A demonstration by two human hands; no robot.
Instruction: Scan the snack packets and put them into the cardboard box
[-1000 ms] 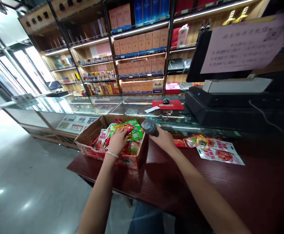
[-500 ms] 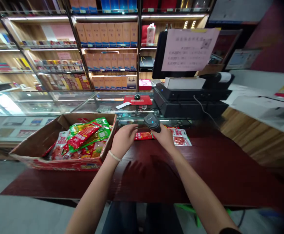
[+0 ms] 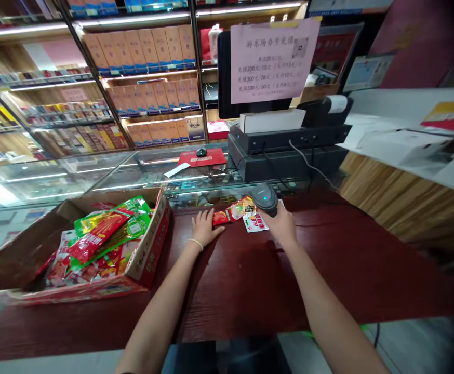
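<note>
My right hand (image 3: 282, 224) is closed round the handle of a black barcode scanner (image 3: 265, 198), whose head shows a blue light. Under and behind the scanner lies a white-and-red snack packet (image 3: 254, 223), partly hidden. My left hand (image 3: 205, 228), a pale band at its wrist, rests on the dark red table with fingers spread. Just right of its fingers is a red snack packet (image 3: 221, 217), touching or nearly so. Between the two packets sits a clear, colourful one (image 3: 239, 208). An open cardboard box (image 3: 155, 254) on the left holds several red and green snack packets.
Beyond the table (image 3: 235, 291) is a glass display counter (image 3: 133, 174) with a red mat (image 3: 211, 157) and mouse (image 3: 201, 152). A black cash drawer (image 3: 285, 163) stands at the back, below a screen bearing a pink notice (image 3: 271, 62). Boxed goods fill the shelves behind.
My left hand has come down flat onto the table beside the red packet. The scanner has moved right in my right hand, uncovering the colourful packet. The view has turned right.
</note>
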